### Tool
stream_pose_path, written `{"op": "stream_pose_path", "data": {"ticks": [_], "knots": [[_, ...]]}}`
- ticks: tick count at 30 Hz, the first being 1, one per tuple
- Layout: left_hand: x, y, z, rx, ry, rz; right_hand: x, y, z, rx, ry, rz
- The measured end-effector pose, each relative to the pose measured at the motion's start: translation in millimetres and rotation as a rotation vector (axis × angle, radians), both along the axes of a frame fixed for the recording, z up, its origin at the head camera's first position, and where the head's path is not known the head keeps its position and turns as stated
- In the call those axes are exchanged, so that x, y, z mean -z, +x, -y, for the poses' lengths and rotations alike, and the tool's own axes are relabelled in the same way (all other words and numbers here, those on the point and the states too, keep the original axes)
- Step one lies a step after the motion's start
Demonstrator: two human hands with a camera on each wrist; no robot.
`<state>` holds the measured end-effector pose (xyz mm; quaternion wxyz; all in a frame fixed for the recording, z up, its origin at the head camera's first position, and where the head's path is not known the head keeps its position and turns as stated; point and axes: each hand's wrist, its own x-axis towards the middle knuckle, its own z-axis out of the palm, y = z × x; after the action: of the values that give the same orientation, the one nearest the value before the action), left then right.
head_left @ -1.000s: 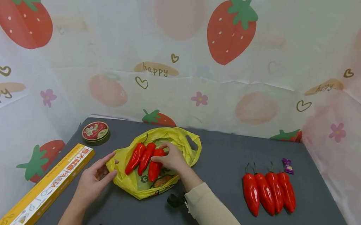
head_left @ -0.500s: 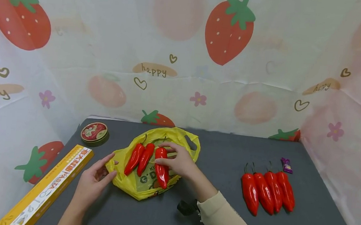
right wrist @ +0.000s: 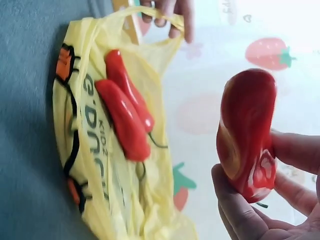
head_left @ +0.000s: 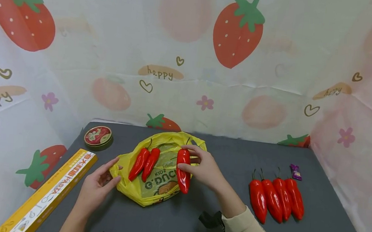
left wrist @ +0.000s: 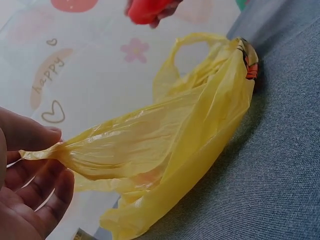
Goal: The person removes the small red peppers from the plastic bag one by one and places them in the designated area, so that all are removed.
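My left hand pinches the left edge of a yellow plastic bag, pulling it taut in the left wrist view. Two red chili peppers lie side by side in the open bag, stems toward the back. Over the bag's right side, my right hand holds a third red pepper between thumb and fingers, its tip pointing down toward me. In the right wrist view that held pepper is raised above the bag, its short stem near the palm.
Several red peppers lie in a row at the right, with a small purple wrapped packet behind them. A round red-topped tin stands back left. A long yellow pasta box lies along the left edge. Patterned cloth encloses the table.
My right hand has lifted one pepper from beside the other two and carried it to the right, over the bag's right side. The left hand has stayed at the bag's edge.
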<state>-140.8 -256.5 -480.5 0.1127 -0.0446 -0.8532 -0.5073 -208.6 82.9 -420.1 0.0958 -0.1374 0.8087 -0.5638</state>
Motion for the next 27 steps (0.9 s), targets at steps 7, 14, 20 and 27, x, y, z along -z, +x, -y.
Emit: {"op": "stream_pose_path", "data": {"ticks": [7,14,20,27], "knots": [[-1.2,-0.2,-1.1,-0.008,-0.010,0.011,4.1,2.7,-30.0,0.047,0.020,0.005],[-1.0,1.0,-1.1,0.000,-0.009,-0.008,11.2,10.2,-61.7,0.086,0.094,-0.010],[-1.5,0.9,-1.3,0.003,-0.004,-0.016,18.3,16.2,-84.0,0.093,0.160,-0.045],[-0.8,1.5,-1.9,0.005,0.002,-0.016,28.6,21.0,-109.0,0.105,0.271,-0.103]]}}
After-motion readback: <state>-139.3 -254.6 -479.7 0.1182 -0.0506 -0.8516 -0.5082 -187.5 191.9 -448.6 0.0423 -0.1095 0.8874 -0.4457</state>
